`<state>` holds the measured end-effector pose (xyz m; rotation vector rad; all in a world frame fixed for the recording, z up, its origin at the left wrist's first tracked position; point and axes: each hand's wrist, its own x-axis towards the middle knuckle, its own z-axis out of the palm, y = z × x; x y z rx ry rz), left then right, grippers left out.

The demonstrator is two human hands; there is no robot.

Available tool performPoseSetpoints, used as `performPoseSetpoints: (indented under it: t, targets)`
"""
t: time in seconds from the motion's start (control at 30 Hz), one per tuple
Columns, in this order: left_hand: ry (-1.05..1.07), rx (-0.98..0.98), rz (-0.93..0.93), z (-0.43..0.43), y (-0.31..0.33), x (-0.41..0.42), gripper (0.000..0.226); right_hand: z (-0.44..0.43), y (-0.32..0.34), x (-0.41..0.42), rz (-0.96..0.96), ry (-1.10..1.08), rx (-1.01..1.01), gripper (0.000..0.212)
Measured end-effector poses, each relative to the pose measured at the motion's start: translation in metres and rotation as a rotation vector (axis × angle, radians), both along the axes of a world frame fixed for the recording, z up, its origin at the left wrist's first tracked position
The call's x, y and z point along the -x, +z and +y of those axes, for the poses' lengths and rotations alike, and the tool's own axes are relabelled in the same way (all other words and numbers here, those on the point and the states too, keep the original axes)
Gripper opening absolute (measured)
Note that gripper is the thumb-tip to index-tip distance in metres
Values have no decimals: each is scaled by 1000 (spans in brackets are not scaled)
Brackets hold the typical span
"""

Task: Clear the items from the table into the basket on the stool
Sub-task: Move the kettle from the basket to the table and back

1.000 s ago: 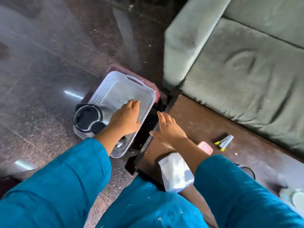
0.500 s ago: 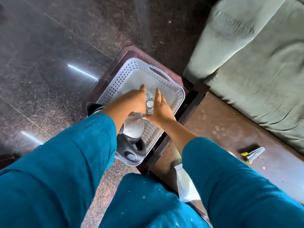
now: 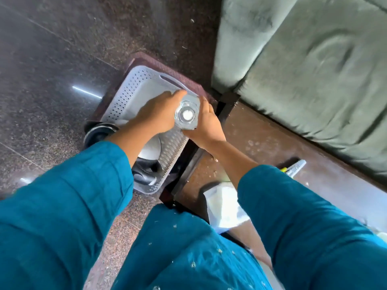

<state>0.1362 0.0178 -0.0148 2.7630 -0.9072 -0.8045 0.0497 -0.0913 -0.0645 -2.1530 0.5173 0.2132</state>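
Both hands clasp a clear glass upright between them, the left hand curled on its left side and the right hand on its right. The glass is above the right rim of the white basket, which sits on the dark stool just beside the table. A black-and-silver vessel lies at the basket's near end. A white pouch lies at the table's near edge.

We see the left hand and right hand holding a clear glass upright between them over the white perforated basket, which sits on a maroon stool. A black-and-steel vessel lies at the basket's near end. On the brown table we make out a white packet and a yellow-tipped tube.
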Motion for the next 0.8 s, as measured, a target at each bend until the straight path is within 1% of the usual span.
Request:
performPoseSetpoints:
  t: [0.13, 0.2, 0.27, 0.37, 0.5, 0.67, 0.8]
  targets:
    - [-47, 151, -18, -40, 25, 43, 51, -37, 20, 53, -114, -138, 2, 87]
    - [-99, 179, -36, -66, 35, 66, 51, -59, 30, 83, -173, -217, 0, 82]
    - [-162, 172, -64, -92, 41, 90, 57, -79, 40, 114, -178, -264, 0, 80]
    - [-273, 202, -31, -134, 45, 148, 65, -114, 51, 183, -166, -330, 5, 86]
    - [-429, 270, 50, -195, 32, 243, 63, -157, 54, 294, -116, -483, 55, 83]
    - [-592, 241, 178, -252, 3, 361, 68, -194, 40, 427, 8, -623, 125, 80]
    - [-703, 174, 214, -278, -23, 430, 70, -205, 16, 500, 58, -720, 98, 74]
